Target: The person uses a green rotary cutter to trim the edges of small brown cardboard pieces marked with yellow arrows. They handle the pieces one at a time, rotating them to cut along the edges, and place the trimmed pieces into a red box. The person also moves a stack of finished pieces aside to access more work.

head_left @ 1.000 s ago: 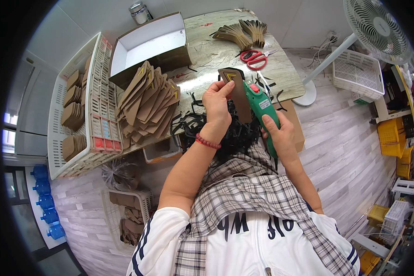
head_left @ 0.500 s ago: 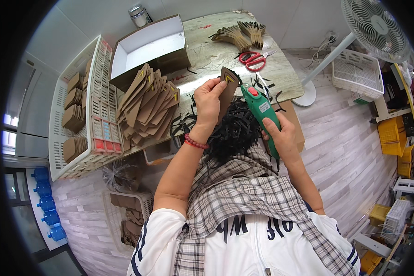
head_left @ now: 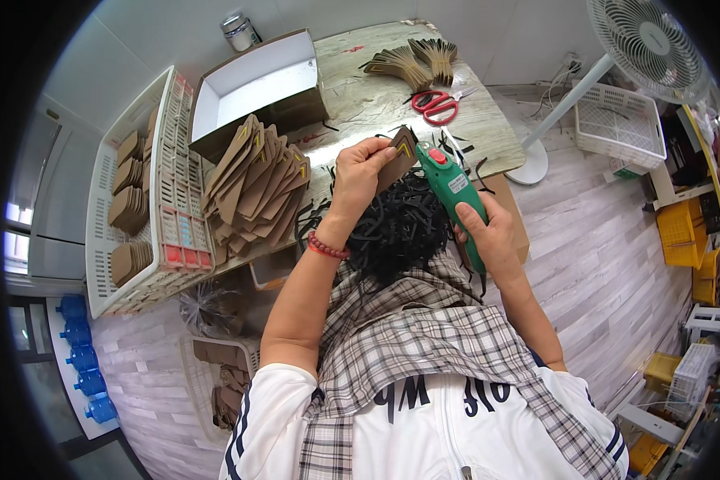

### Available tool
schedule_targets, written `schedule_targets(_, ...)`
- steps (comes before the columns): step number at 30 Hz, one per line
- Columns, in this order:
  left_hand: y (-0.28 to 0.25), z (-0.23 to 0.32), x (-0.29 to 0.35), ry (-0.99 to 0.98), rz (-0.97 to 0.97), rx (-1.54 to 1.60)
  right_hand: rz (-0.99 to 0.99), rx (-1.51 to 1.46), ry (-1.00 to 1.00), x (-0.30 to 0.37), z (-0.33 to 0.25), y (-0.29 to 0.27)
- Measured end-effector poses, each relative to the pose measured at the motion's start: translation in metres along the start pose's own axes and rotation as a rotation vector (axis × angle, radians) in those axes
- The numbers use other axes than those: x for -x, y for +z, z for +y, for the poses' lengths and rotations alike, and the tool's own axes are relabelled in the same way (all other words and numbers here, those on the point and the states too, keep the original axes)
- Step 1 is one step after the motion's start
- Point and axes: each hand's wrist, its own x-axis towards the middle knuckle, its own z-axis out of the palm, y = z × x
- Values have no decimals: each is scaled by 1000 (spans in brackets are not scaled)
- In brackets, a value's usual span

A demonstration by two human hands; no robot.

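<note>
My left hand [head_left: 360,178] pinches a flat brown piece [head_left: 395,165] with a yellow V-shaped mark near its tip. Wrapped in my right hand [head_left: 488,238] is a green handheld electric cutter [head_left: 451,184] with a red switch; its head is close beside the brown piece's tip, and I cannot tell whether they touch. Below both hands, a heap of black strips [head_left: 396,232] lies over my lap and the table edge. To the left, a fanned pile of similar brown pieces [head_left: 256,180] rests on the table.
An open box [head_left: 258,76] and a white crate [head_left: 172,168] of brown pieces stand at left. Red-handled scissors [head_left: 434,107] and two fanned bundles [head_left: 400,67] lie at the table's far side. A white fan [head_left: 528,160] stands on the right.
The brown piece has tilted from nearly upright to a slant, its tip now toward the cutter head. My left hand has shifted slightly left and down; the right has barely moved.
</note>
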Motion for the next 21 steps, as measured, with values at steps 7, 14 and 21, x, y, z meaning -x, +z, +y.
schedule_targets(7, -14, 8, -10, -1, -191, -193, 1, 1, 7, -1, -5, -4)
schedule_targets(14, -24, 29, -32, -13, -360, -419, 16, 24, 12, -1, -6, -8)
schedule_targets(21, -28, 38, -42, -65, -423, -529, 9, 57, 17, -1, -6, -10)
